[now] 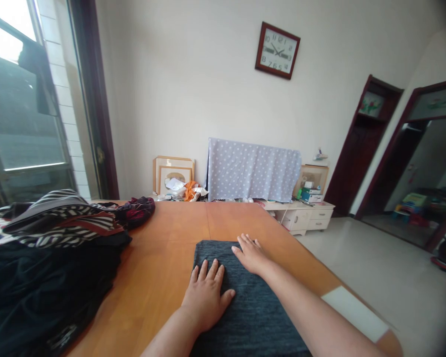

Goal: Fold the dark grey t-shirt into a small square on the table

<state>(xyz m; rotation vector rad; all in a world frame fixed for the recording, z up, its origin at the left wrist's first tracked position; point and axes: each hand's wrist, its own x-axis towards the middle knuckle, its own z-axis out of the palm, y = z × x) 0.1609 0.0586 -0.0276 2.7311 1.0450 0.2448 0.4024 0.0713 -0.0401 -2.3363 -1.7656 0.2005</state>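
A dark blue-grey heathered garment (245, 312) lies flat on the wooden table (163, 277), its far edge fairly straight. My left hand (208, 292) rests palm down near its left edge, fingers spread. Farther forward, my right hand (250, 253) lies across the far right corner, also palm down with its fingers stretched out. Neither hand grasps the fabric. The garment's near end runs out of the bottom of the view, and my right forearm covers part of its right side.
Piled clothes (52, 267), black and striped, cover the table's left side. A white sheet (357, 312) lies at the right edge. Beyond the table stand a white low cabinet (301, 220) and a flat shape under a polka-dot cloth (252, 171). A clock (277, 50) hangs above.
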